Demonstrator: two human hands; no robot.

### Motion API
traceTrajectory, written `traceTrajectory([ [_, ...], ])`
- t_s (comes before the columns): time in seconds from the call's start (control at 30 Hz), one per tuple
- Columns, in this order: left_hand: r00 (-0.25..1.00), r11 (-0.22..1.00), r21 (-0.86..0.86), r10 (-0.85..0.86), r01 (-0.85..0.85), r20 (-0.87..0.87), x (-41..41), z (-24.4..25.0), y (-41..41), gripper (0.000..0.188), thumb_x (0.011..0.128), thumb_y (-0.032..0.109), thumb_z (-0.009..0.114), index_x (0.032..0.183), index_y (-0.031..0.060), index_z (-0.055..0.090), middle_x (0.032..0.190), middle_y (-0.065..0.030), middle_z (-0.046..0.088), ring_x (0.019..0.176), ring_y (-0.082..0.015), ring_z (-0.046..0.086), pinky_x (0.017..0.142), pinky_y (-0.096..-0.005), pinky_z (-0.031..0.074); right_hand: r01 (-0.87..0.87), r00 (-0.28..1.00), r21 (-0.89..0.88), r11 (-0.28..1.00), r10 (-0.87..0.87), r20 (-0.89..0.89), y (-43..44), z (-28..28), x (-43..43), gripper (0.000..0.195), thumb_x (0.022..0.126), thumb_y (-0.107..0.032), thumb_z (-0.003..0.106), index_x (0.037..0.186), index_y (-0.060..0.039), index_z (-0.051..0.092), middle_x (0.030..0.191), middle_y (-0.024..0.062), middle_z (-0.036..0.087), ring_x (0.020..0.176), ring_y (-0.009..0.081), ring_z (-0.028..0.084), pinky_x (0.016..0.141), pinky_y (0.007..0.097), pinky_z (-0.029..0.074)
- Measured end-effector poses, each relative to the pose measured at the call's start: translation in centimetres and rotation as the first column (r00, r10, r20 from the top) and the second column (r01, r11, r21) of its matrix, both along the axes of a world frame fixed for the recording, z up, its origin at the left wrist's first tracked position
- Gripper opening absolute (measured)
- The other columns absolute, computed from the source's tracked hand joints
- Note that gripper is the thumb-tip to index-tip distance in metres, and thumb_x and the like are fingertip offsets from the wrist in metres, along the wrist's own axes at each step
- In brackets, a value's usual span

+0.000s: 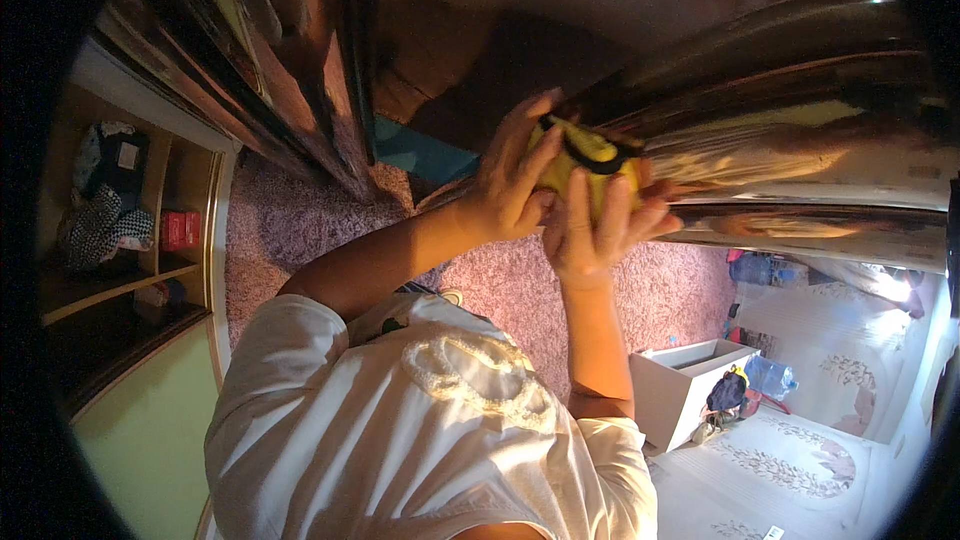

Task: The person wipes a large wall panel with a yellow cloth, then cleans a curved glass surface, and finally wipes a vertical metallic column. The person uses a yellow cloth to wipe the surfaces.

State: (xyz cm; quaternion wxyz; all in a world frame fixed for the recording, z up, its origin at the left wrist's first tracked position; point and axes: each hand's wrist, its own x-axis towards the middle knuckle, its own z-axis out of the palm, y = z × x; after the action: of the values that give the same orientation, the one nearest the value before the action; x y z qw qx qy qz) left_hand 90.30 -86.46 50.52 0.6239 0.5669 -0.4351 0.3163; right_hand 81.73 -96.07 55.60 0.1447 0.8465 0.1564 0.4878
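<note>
Both hands are raised before my chest, around a small yellow item with black trim (pixel 589 157). It looks like soft fabric, perhaps a pouch or a cap; its exact kind is unclear. My left hand (pixel 514 176) grips its left side, fingers along the black edge. From below and the right, my right hand (pixel 604 221) presses its fingers against the yellow face. The fingers hide part of the item, and the right hand is slightly blurred.
Shiny brown curtains (pixel 750 116) hang ahead on both sides, close to my hands. Pink carpet (pixel 517 300) covers the floor. At left stands a shelf unit (pixel 161 165) with folded clothes (pixel 112 202) and a red box (pixel 180 230). A white box-like cabinet (pixel 660 397) stands at right.
</note>
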Motion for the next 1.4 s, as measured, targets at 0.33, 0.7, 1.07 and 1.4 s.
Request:
traceTrajectory([
  [0.33, 0.949, 0.934, 0.330, 0.219, -0.137, -0.227, -3.5, -14.9, 0.3, 0.053, 0.094, 0.031, 0.035, 0.134, -0.0028, 0.024, 0.134, -0.0232, 0.031, 0.124, -0.0406, 0.032, 0.104, -0.0485, 0.023, 0.066, 0.952, 0.017, 0.998, -0.058, -0.302, 1.6, -10.0, -2.6, 0.027, 0.084, -0.014, 0.050, 0.107, -0.0158, 0.065, 0.129, 0.0002, 0.049, 0.131, 0.0254, 0.031, 0.110, 0.0476, 0.009],
  [0.7, 0.956, 0.990, -0.028, 0.142, -0.140, 0.258, 0.1, 5.2, 0.2, 0.036, 0.091, 0.031, 0.047, 0.125, 0.0213, 0.044, 0.138, -0.0219, 0.029, 0.123, -0.0488, 0.029, 0.099, -0.0551, 0.030, -0.263, 0.954, 0.436, 0.861, 0.164, 0.251, 0.8, 2.7, -0.6, 0.029, 0.080, -0.016, 0.055, 0.107, -0.0072, 0.058, 0.131, 0.0238, 0.038, 0.117, 0.0459, 0.041, 0.094, 0.0576, 0.034],
  [1.07, 0.664, 0.942, -0.057, 0.276, -0.332, 0.695, 1.4, 20.4, 0.1, 0.031, 0.091, 0.025, 0.045, 0.119, 0.0150, 0.055, 0.139, -0.0204, 0.032, 0.127, -0.0481, 0.023, 0.104, -0.0550, 0.018, -0.441, 0.860, 0.494, 0.749, 0.196, 0.471, -1.7, 14.9, 2.4, 0.054, 0.084, -0.019, 0.049, 0.128, 0.0088, 0.036, 0.124, 0.0332, 0.040, 0.110, 0.0463, 0.045, 0.094, 0.0441, 0.037],
  [1.4, 0.709, 0.938, 0.044, 0.229, -0.345, 0.667, 1.8, 14.3, 0.6, 0.023, 0.091, 0.021, 0.046, 0.105, 0.0173, 0.063, 0.138, -0.0092, 0.037, 0.129, -0.0480, 0.020, 0.105, -0.0573, 0.015, -0.460, 0.888, 0.736, 0.497, 0.248, 0.388, -1.1, 8.5, 1.9, 0.056, 0.082, -0.016, 0.049, 0.128, 0.0115, 0.032, 0.122, 0.0357, 0.040, 0.110, 0.0494, 0.043, 0.097, 0.0453, 0.034],
])
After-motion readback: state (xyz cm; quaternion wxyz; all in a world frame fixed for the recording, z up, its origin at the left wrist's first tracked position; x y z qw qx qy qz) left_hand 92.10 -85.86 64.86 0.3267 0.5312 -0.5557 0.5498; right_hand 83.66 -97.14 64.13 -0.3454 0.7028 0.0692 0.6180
